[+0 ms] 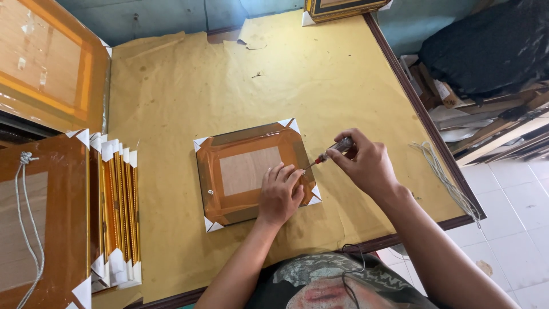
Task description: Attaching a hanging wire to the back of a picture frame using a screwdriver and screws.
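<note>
A small picture frame (243, 146) lies face down on the table, wrapped in brown tape with white corner protectors. My left hand (279, 194) presses flat on its right part, fingers toward the edge. My right hand (366, 163) grips a screwdriver (330, 153) with a clear handle and a red collar. The tool's thin tip touches the frame's right side just beside my left fingertips.
The table is covered with yellow-brown paper (183, 91). A stack of wrapped frames (117, 212) stands on edge at the left, beside a larger frame with a white cord (28, 229). A bundle of white string (443, 174) lies near the table's right edge. Another frame (343, 7) sits at the far edge.
</note>
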